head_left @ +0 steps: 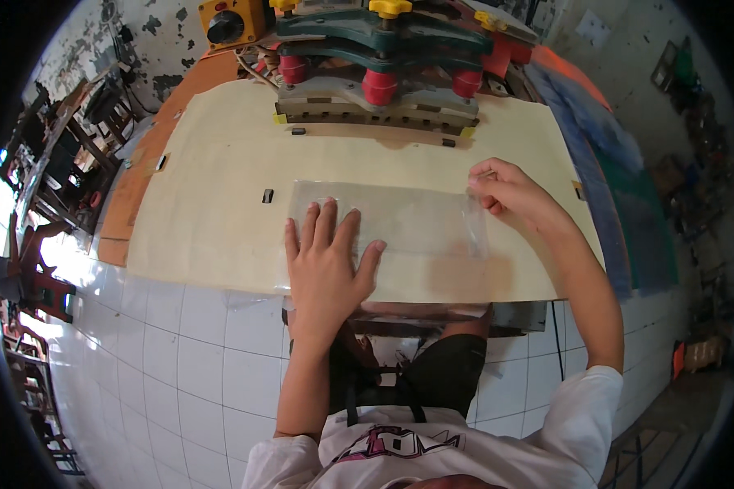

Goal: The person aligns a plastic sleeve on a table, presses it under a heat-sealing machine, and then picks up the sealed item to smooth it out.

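Note:
A clear plastic sheet or bag [408, 216] lies flat on the cream table covering [212, 163] in front of me. My left hand [326, 253] rests palm down on its left part, fingers spread. At its upper right corner my right hand [506, 191] pinches the plastic between thumb and fingers. Whether the plastic is one layer or several, I cannot tell. A small dark block [267, 196] sits on the covering, left of the plastic.
Beyond the plastic stands a green press-like machine [383, 45] with yellow knobs and red cylinders. A yellow box with a black knob [227, 26] is at back left. Blue sheeting [579, 163] hangs along the right edge. Two small dark blocks lie before the machine.

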Demonstrator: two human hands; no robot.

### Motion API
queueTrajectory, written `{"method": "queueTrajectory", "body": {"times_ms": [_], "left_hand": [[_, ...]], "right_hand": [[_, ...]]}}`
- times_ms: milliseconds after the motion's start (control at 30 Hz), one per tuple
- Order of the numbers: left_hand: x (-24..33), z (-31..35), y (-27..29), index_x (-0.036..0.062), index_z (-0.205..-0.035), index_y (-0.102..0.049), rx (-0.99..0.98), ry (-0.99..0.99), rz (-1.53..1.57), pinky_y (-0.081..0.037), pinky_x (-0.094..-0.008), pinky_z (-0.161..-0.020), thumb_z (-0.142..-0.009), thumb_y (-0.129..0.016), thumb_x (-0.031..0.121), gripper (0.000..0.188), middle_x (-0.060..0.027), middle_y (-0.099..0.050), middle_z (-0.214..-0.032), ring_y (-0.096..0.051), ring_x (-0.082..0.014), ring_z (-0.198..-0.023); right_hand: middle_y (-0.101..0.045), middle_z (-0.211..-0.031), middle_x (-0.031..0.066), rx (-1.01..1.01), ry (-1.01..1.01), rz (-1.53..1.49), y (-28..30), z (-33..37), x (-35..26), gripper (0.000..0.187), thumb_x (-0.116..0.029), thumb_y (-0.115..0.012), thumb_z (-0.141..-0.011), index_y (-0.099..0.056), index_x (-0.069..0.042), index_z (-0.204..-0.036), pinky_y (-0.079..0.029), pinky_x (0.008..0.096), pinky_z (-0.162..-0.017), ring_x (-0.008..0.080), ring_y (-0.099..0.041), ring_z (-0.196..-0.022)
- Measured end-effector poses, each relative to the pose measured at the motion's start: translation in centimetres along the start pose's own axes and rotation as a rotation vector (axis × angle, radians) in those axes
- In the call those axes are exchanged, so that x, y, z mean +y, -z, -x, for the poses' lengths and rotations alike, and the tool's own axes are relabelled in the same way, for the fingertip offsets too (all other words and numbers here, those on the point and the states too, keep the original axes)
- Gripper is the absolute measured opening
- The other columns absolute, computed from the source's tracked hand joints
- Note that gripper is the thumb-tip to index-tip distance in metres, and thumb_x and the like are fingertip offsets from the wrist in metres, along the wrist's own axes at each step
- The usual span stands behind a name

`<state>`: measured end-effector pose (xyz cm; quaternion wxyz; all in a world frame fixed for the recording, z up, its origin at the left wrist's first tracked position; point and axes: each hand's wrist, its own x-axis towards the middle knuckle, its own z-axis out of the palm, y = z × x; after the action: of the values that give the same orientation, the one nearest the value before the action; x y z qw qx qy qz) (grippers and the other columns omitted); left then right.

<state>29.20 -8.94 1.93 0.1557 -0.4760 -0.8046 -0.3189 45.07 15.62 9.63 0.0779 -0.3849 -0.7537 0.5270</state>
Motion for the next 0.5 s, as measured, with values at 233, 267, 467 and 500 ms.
{"method": "queueTrajectory", "body": {"times_ms": [233, 267, 467, 500], "left_hand": [[0.1, 0.1, -0.4, 0.0095, -0.118, -0.066, 0.015, -0.012, 0.002, -0.026, -0.0556, -0.113, -0.086, -0.065, 0.039, 0.043, -0.0186, -0.057, -0.134, -0.048, -0.0380, -0.131], [0.1, 0.1, -0.5, 0.0096, -0.118, -0.066, 0.008, -0.015, -0.003, -0.026, -0.0556, -0.113, -0.086, -0.065, 0.039, 0.043, -0.0186, -0.057, -0.134, -0.048, -0.0379, -0.131], [-0.1, 0.3, -0.5, 0.0096, -0.117, -0.066, 0.024, -0.027, -0.020, -0.027, -0.0559, -0.112, -0.085, -0.065, 0.038, 0.043, -0.0183, -0.058, -0.133, -0.049, -0.0375, -0.130], [-0.2, 0.4, -0.5, 0.0099, -0.117, -0.066, 0.022, -0.024, -0.032, -0.027, -0.0559, -0.112, -0.085, -0.065, 0.038, 0.043, -0.0182, -0.058, -0.133, -0.049, -0.0374, -0.130]], "right_hand": [[-0.056, -0.079, -0.0004, -0.131, -0.048, 0.054, 1.0, -1.4, 0.1, 0.026, -0.026, -0.066, -0.092, -0.061, -0.003, -0.105, -0.041, 0.0232, -0.059, 0.0074, -0.049, -0.067], [-0.056, -0.078, 0.0000, -0.141, -0.033, 0.113, 0.9, -1.5, 0.0, 0.027, -0.027, -0.067, -0.091, -0.062, -0.003, -0.102, -0.040, 0.0232, -0.059, 0.0072, -0.048, -0.067], [-0.062, -0.083, 0.0013, -0.275, 0.116, 0.281, 0.4, -2.8, 0.1, 0.025, -0.026, -0.067, -0.093, -0.064, -0.001, -0.099, -0.044, 0.0257, -0.062, 0.0090, -0.053, -0.071], [-0.063, -0.084, 0.0011, -0.319, 0.112, 0.277, 0.2, -2.7, -0.3, 0.024, -0.024, -0.066, -0.094, -0.064, -0.001, -0.101, -0.046, 0.0257, -0.064, 0.0093, -0.055, -0.072]]}}
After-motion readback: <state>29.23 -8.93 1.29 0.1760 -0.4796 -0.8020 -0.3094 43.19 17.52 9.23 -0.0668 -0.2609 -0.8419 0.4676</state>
